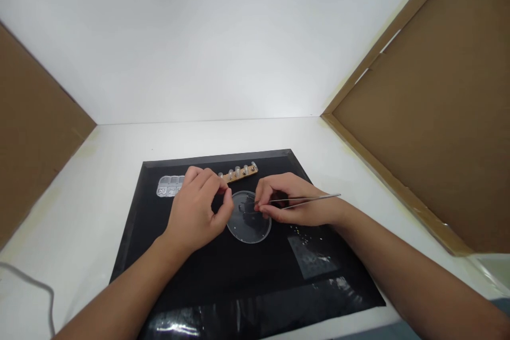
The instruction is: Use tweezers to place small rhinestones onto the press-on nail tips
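Observation:
My right hand is closed round thin metal tweezers, whose tips point left over a clear round dish on a black mat. My left hand is at the dish's left edge, thumb and fingers pinched together; what they hold, if anything, is too small to make out. Just behind the hands lies a wooden strip carrying several small clear pieces.
A clear compartment box with small bits sits at the mat's back left. Tiny loose specks and a shiny film patch lie right of the dish. Brown cardboard panels stand on both sides. A grey cable lies at the left.

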### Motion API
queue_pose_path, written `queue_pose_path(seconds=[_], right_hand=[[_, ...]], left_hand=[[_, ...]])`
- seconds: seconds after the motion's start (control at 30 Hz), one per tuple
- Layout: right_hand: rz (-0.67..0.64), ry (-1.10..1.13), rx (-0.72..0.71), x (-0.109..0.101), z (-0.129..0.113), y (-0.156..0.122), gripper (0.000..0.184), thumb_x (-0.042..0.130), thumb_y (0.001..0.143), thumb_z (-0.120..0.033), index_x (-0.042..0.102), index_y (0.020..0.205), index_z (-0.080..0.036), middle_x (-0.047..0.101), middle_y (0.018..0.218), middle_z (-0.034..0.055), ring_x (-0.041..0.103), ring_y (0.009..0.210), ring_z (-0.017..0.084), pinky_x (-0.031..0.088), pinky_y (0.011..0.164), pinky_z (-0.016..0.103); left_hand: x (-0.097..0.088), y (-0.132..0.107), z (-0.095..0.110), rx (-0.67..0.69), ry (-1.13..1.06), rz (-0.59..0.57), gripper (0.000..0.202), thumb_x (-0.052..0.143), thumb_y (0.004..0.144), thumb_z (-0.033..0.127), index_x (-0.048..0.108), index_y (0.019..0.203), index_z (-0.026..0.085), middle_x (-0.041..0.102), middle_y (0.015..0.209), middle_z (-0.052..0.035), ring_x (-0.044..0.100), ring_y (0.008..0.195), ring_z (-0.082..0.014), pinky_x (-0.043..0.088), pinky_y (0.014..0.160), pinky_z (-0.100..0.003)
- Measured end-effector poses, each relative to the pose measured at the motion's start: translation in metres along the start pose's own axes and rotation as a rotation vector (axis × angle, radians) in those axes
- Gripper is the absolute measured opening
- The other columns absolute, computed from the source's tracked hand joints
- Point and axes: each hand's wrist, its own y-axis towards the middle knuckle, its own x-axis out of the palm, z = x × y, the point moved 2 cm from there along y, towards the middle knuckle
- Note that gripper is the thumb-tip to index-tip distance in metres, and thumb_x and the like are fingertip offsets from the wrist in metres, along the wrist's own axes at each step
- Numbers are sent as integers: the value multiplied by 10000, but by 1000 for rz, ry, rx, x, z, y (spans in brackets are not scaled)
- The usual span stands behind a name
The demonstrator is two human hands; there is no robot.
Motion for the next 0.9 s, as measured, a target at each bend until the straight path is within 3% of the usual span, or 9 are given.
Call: queue_pose_path(seconds=[0.3, 0.57, 0.77, 0.9], right_hand=[[3, 52, 47, -1, 0, -2, 186, 720, 1005, -309, 692, 897, -159, 741, 870, 46, 677, 709, 122, 555, 630, 236], [-10, 6, 19, -3, -4, -1, 162, 743, 977, -280, 708, 882, -154, 741, 852, 45, 688, 747, 129, 544, 660, 237], [-41, 137, 178, 3, -7, -4, 189, 700, 1015, -324, 676, 946, -149, 772, 873, 61, 714, 642, 114, 557, 559, 204], [-11, 136, 178, 3, -7, -4, 197, 698, 1013, -328, 674, 932, -150, 773, 878, 64, 711, 619, 110, 566, 554, 207]], left_hand=[[1, -1, 0, -11, 2, -23, 134, 588, 989, 182, 553, 865, 222, 624, 826, -28, 513, 844, -222, 453, 788, -396], [0, -1, 2, -10, -4, -37, 121, 589, 988, 181, 560, 877, 218, 632, 830, -26, 518, 850, -218, 451, 789, -388], [0, -1, 1, -34, 6, -13, 104, 586, 990, 186, 558, 894, 218, 639, 829, -24, 515, 838, -215, 445, 768, -384], [0, -2, 1, -49, 11, -17, 112, 584, 988, 193, 551, 885, 222, 635, 817, -23, 517, 823, -214, 442, 748, -380]])
